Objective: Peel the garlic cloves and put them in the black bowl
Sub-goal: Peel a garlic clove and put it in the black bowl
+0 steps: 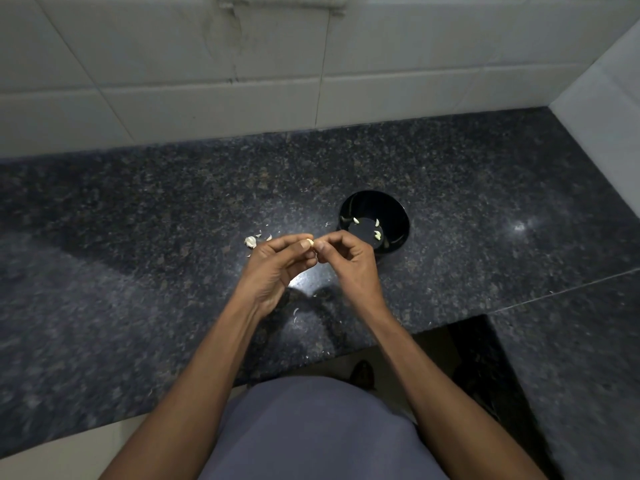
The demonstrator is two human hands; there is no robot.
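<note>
Garlic, one small clove, sat pinched between the fingertips of both our hands above the worktop, just in front of the black bowl. Our left hand held it with thumb and curled fingers, and our right hand nipped at it from the other side, fingers bent in close. Whether any skin remained on it we could not tell; it was too small in view.

We judged the main risk to be the clove slipping. It was tiny and probably slick once bared, and a hard pull on the skin could have flicked it onto the dark worktop or over the near edge to the floor. The bowl was close, touching distance from our right knuckles, so a careless wrist might have knocked it and scattered the peeled cloves already inside. Loose flakes of skin lay below our hands, and one clinging to a finger could have dropped in with the clove. More unpeeled garlic waited just left of our left hand, so the task looked partly done.
</note>
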